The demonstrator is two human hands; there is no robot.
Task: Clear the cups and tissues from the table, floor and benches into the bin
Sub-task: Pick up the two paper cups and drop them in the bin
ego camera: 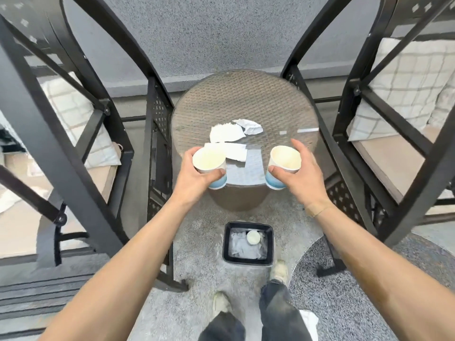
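My left hand (194, 175) grips a white paper cup with a blue base (209, 162), held upright over the near edge of the round wicker table (270, 99). My right hand (299, 175) grips a second, matching cup (285, 160), tilted slightly. Several white tissues (227, 134) lie on the glass top just beyond the cups. A black square bin (248, 243) stands on the floor below the table, near my feet, with tissues and one cup inside. Another tissue (309, 322) lies on the floor by my right leg.
Black metal-framed benches with checked cushions flank the table: one on the left (81, 134), one on the right (406, 89). Something white (7, 200) lies on the left bench seat. A speckled round rug (357, 291) covers the floor at right. A grey wall rises behind.
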